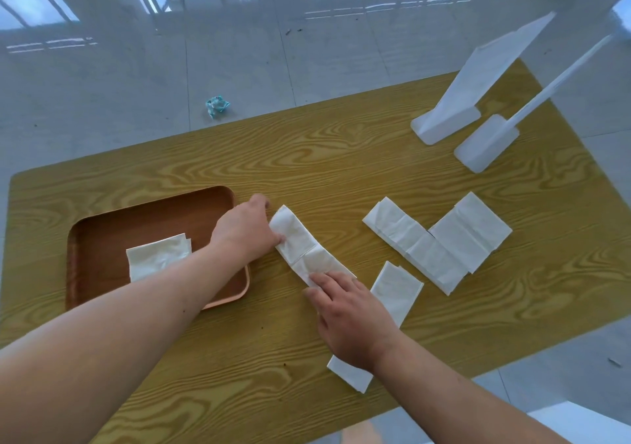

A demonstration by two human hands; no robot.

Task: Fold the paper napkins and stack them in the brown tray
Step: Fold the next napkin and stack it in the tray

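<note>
A long white paper napkin strip (309,245) lies on the wooden table (341,156) just right of the brown tray (102,232). My left hand (246,232) grips the strip's far end between thumb and fingers. My right hand (348,314) presses flat on its near end. Inside the tray lies a folded white napkin (153,255), partly hidden by my left forearm. More unfolded napkins (440,238) lie to the right, and another (396,290) runs under my right wrist.
Two white stand feet (447,124) (488,146) rest on the table's far right corner. A crumpled blue-green wrapper (216,105) lies on the tiled floor beyond the table's far edge.
</note>
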